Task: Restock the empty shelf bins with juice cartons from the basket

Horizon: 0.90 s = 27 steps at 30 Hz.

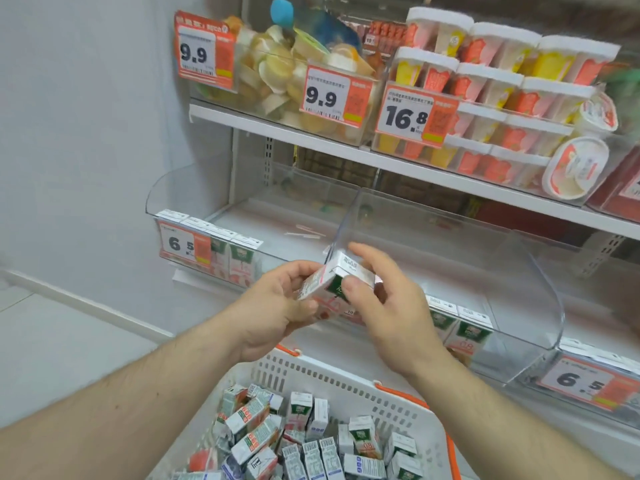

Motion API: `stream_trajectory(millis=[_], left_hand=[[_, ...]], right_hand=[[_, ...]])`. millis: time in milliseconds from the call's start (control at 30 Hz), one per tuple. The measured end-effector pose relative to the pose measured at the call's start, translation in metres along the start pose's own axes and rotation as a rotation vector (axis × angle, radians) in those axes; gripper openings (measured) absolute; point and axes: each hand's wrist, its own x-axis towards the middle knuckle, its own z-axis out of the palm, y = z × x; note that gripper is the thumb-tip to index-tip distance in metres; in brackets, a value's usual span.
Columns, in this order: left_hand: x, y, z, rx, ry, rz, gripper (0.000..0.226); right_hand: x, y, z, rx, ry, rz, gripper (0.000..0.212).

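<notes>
Barely started tbh: both hands, left hand (277, 306) and right hand (388, 306), pinch one carton (337, 278) over the basket (346, 379), still heaped. Bins (433, 244) have just short front rows.

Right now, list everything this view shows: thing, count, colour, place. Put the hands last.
Held juice carton: one, white, green and pink, gripped by both hands in front of the bins.
Basket cartons: many, same colours, jumbled in the basket.
Basket: one, white with orange handles, bottom centre.
Shelved cartons: a short row at the left bin's front; a few more right of the hands.
Clear bins: lower shelf, mostly empty.
Price tags: 6.5, 9.9, 16.8, white and orange.
Fruit cups: pile, yellowish, upper shelf left.
Tubs: stacked, white-lidded, upper shelf right.
Left hand: grips the carton.
Right hand: grips the carton.
</notes>
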Motion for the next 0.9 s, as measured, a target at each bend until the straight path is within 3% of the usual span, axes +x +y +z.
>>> stream_trajectory(millis=[100, 200, 267, 367, 467, 600, 767, 900], left_hand=[[-0.001, 0.011, -0.014, -0.030, 0.053, 0.036, 0.043], [-0.004, 0.020, -0.025, -0.088, 0.095, 0.065, 0.041], [-0.001, 0.026, -0.034, -0.183, 0.145, 0.058, 0.032], [0.012, 0.024, -0.057, -0.435, 0.401, -0.107, 0.010], [0.022, 0.012, -0.078, -0.630, 0.531, -0.311, 0.030], [0.033, 0.004, -0.081, -0.718, 0.516, -0.413, 0.050], [0.045, -0.001, -0.072, -0.712, 0.426, -0.466, 0.038], [0.048, -0.001, -0.071, -0.725, 0.442, -0.464, 0.038]], right_hand=[[0.029, -0.025, 0.014, -0.194, -0.053, -0.004, 0.070], [0.055, -0.039, 0.032, -0.240, -0.065, 0.046, 0.037], [0.074, -0.044, 0.039, -0.234, -0.031, 0.060, 0.030], [0.108, -0.048, 0.048, -0.267, 0.026, 0.030, 0.027], [0.139, -0.042, 0.063, -0.486, -0.070, 0.045, 0.031], [0.165, -0.026, 0.094, -0.743, -0.342, 0.234, 0.029], [0.162, -0.001, 0.118, -0.374, -0.510, 0.591, 0.028], [0.157, 0.005, 0.118, -0.291, -0.580, 0.587, 0.022]])
